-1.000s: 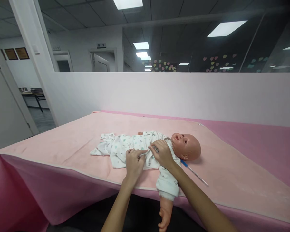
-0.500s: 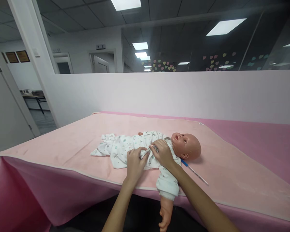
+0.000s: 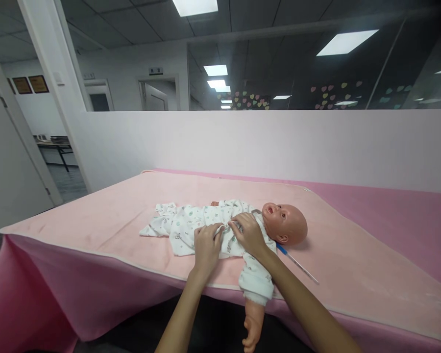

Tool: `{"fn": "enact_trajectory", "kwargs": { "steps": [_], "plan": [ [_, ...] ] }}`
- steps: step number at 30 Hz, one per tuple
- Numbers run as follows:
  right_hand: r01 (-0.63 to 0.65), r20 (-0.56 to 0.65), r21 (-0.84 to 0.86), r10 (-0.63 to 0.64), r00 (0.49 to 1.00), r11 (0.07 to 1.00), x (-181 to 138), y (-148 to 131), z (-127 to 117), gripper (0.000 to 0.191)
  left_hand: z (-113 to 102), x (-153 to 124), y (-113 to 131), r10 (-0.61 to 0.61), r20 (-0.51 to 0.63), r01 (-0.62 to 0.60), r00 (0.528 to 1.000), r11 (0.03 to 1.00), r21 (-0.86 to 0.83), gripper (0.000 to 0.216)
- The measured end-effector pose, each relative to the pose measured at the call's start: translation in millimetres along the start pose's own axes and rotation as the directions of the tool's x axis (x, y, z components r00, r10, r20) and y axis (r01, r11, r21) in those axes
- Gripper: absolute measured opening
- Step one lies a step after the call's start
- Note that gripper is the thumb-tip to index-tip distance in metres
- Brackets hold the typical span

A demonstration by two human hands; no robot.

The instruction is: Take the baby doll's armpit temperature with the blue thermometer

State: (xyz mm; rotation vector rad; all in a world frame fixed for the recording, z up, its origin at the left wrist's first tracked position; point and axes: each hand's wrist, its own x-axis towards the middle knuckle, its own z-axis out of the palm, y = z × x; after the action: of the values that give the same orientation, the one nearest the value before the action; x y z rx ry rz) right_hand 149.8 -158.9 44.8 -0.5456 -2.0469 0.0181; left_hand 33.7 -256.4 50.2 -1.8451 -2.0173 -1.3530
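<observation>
A baby doll (image 3: 285, 223) lies on its back, its head to the right and mouth open. It wears a white patterned baby outfit (image 3: 185, 230). At the chest, my left hand (image 3: 207, 247) pinches a fold of the outfit's cloth. Close beside it, my right hand (image 3: 249, 234) grips the cloth a little nearer the doll's neck, its fingertips bent inward. What fastening, if any, lies between the fingertips is too small to make out. One doll arm (image 3: 253, 323) hangs over the table's near edge, below my right wrist.
Near the doll's head lies a thin rod with a blue end (image 3: 297, 264), perhaps a thermometer. Peach cloth (image 3: 113, 211) covers the table over a pink sheet (image 3: 95, 294). Behind stands a white half wall (image 3: 242, 142) with glass above. A door (image 3: 11, 147) is at the left.
My left hand's fingers have turned slightly at the cloth, and its thumb has drawn in. The right hand keeps its place on the outfit. The whole view has shifted a little.
</observation>
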Motion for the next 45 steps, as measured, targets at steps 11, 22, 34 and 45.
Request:
{"fn": "enact_trajectory", "kwargs": {
  "steps": [11, 22, 34, 45],
  "plan": [
    [-0.019, -0.009, 0.021, 0.019, 1.000, 1.000, 0.4, 0.0, -0.2, 0.014, 0.7, 2.1, 0.1, -0.028, -0.014, 0.026, 1.000, 0.992, -0.124, 0.030],
    [0.148, 0.066, 0.055, -0.151, 0.986, 0.987, 3.0, -9.2, -8.6, 0.021, -1.1, -0.3, 1.6, -0.029, 0.000, 0.029, 1.000, 0.999, -0.041, 0.029],
    [0.153, 0.071, 0.037, -0.156, 0.985, 0.987, 3.2, -8.3, -6.4, 0.012, 2.4, 0.1, -3.0, -0.007, 0.019, 0.006, 1.000, 0.998, 0.062, 0.029],
    [0.190, 0.102, 0.031, -0.193, 0.976, 0.981, 2.7, -10.7, -7.8, 0.016, 1.9, 0.0, -0.8, -0.040, 0.003, 0.040, 0.999, 0.999, -0.004, 0.026]
  ]
}}
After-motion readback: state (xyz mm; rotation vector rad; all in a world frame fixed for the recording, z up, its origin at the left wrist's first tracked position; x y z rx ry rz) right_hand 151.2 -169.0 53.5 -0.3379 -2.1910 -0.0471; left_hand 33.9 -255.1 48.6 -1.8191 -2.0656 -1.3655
